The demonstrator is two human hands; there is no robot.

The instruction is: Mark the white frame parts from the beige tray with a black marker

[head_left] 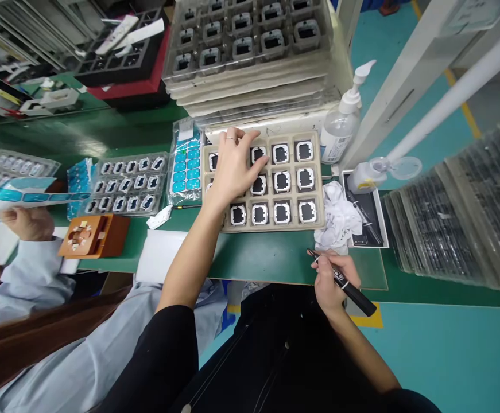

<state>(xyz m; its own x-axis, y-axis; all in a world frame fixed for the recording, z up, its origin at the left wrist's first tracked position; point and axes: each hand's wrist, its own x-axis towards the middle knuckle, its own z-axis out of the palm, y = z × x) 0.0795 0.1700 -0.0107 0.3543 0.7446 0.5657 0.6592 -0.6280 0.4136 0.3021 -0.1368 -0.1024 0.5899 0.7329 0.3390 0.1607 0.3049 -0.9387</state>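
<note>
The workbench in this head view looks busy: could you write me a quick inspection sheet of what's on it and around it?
Surface: green bench, mostly covered.
Job's things: beige tray of small square parts; black marker.
Clutter: crumpled white cloth, pump bottle, sheet of blue stickers, orange block, stacked trays behind.
Hands: left hand lies flat on the beige tray's left side, fingers spread; right hand grips the marker near the bench's front edge.
Cables: nothing seen.
Surroundings: teal floor; another person's sleeve at left; white frame post at right.
</note>
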